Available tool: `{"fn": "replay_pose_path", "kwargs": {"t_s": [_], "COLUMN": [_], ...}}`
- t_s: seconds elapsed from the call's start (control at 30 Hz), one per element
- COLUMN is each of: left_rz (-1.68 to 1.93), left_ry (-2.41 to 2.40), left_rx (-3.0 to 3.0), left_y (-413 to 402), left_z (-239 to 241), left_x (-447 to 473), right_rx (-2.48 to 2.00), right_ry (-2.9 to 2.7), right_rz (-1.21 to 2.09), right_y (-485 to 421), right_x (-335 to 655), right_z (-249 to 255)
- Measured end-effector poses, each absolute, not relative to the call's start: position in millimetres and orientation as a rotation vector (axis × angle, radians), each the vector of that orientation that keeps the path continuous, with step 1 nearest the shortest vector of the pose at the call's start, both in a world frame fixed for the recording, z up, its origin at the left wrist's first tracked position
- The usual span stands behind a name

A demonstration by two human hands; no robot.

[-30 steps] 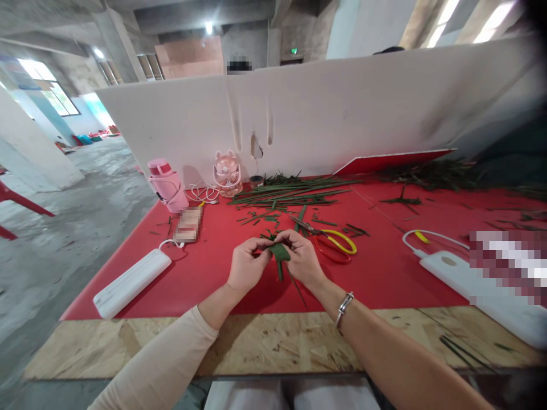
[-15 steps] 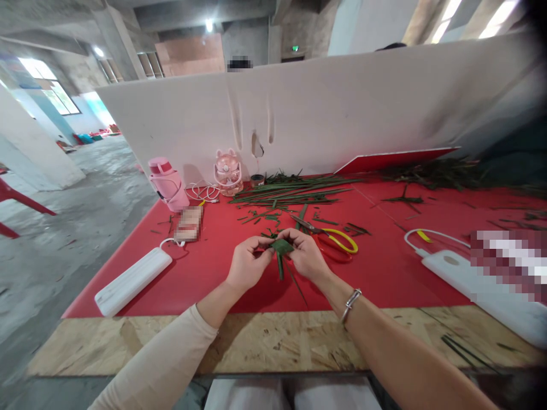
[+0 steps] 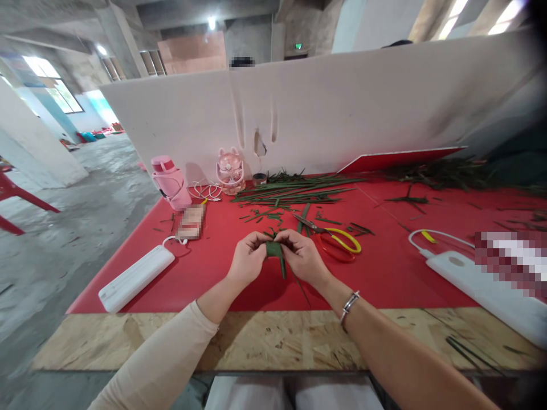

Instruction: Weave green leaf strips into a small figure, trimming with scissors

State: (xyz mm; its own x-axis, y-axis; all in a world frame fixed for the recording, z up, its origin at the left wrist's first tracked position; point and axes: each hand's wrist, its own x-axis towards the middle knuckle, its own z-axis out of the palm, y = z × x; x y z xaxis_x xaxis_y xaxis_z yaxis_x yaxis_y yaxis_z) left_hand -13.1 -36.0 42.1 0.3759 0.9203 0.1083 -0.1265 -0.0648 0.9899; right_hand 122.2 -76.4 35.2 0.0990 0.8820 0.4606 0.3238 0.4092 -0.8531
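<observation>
Both hands meet over the red mat (image 3: 205, 273), pinching one small folded piece of green leaf strip (image 3: 274, 249) between them. My left hand (image 3: 248, 262) grips its left side with curled fingers. My right hand (image 3: 303, 256) grips its right side, a silver bracelet on that wrist. Thin loose ends of the strip hang down below the fold toward me. Scissors (image 3: 335, 242) with yellow and red handles lie on the mat just right of my right hand.
A pile of long green leaf strips (image 3: 294, 191) lies behind the hands. A pink bottle (image 3: 171, 182), a small pink fan (image 3: 231, 171), a white power bank (image 3: 137, 278) and another white device (image 3: 482, 290) sit around. A white partition (image 3: 342, 108) closes the back.
The hands have stayed together on the leaf piece, shifting slightly; the folded piece looks tighter and squarer than a second ago.
</observation>
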Motion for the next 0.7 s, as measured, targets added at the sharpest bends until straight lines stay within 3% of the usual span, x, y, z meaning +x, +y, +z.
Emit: {"fn": "replay_pose_path", "kwargs": {"t_s": [0.27, 0.53, 0.7], "left_rz": [0.890, 1.087, 1.078], "left_ry": [0.774, 0.814, 0.859], "left_rx": [0.800, 1.577, 1.424], "left_y": [-40.6, -42.5, -39.1], "left_z": [45.8, 40.4, 39.3], "left_x": [-9.5, -13.2, -12.6], "right_rx": [-1.171, -1.185, -1.179], "right_ry": [-1.745, -1.285, -1.445], "right_rz": [0.411, 0.785, 0.614], "right_y": [-79.7, -72.5, -74.8], "right_x": [127.8, 122.4, 121.0], "right_z": [39.8, 29.7, 31.0]}}
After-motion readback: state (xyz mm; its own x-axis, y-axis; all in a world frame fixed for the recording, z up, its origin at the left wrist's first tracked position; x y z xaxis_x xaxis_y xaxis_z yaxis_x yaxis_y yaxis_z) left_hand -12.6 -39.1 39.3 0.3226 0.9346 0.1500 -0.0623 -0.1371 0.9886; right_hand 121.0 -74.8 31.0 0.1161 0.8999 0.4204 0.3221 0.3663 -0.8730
